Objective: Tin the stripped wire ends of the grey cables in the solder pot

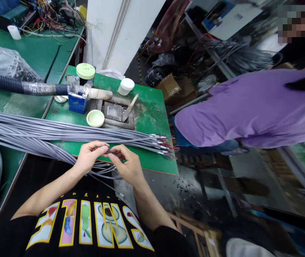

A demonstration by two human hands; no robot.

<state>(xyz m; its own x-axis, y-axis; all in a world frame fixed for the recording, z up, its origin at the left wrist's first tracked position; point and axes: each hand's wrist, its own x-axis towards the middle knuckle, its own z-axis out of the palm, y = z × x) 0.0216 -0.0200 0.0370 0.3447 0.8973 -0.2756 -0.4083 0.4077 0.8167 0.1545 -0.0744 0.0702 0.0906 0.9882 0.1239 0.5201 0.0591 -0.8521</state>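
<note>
A green desk spans the left and middle of the frame, gray cables lying across it. Slightly below and left of center, the left hand and right hand pinch thin dark wires between them.

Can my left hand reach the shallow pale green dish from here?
Probably yes: the shallow pale green dish lies beyond your left hand, with only a low run of grey cables between to reach over. That hand seems busy with your right hand at thin wires, though, so may need freeing first.
</note>
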